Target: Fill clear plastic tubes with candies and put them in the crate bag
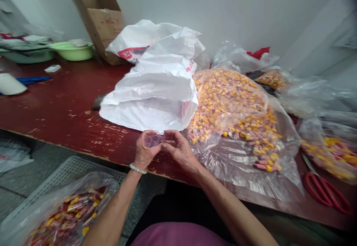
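The left hand curls around a small cluster of clear tubes, open ends showing, near the front edge of the red table. The right hand's thumb and fingers bend close together beside them; whether they pinch anything, I cannot tell. The tubes look slick — a loosened left hand could let one slip over the edge. Just beyond, the white sack gapes toward the hands, so a tug on its lip might spill the clear pieces inside. Rightward, a sweeping forearm could scatter the yellow-capped pieces — or nudge the red-handled scissors floorward.
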Demonstrator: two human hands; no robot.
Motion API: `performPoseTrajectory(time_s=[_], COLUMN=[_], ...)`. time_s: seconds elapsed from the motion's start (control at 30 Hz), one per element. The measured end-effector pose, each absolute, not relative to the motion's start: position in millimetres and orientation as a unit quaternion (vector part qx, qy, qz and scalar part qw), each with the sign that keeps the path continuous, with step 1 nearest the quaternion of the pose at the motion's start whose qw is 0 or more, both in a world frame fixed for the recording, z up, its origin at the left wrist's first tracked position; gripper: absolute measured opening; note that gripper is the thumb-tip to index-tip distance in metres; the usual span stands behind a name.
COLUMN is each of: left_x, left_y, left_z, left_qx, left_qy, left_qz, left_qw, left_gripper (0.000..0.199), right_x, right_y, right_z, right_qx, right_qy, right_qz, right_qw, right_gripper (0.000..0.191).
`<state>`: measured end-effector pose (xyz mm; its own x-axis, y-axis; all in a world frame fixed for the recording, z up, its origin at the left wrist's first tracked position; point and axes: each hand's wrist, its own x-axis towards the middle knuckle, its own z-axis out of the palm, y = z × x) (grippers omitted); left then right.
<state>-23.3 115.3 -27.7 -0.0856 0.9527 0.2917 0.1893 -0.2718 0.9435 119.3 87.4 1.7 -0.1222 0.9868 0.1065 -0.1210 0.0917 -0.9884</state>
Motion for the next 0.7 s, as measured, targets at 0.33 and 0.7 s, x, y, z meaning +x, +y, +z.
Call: performPoseTrajectory(time_s=[0.33, 0.7], left_x=[-19, -17], left_y=[115, 116], left_z=[-27, -23], left_qx=[0.458, 0.449], left_qy=[0.469, 0.480], left_qz=[0.586, 0.557], left_qw=[0.476, 0.507], left_gripper=[0.051, 0.051], right_x=[266, 420], right_y=[10, -41], right_z=[14, -16], right_qx=[-0.632, -0.865], right_qy=[-0.572, -0.317], right_qz=[0.123, -0.028], right_qw=[0.508, 0.388], right_gripper=[0.015, 0.051])
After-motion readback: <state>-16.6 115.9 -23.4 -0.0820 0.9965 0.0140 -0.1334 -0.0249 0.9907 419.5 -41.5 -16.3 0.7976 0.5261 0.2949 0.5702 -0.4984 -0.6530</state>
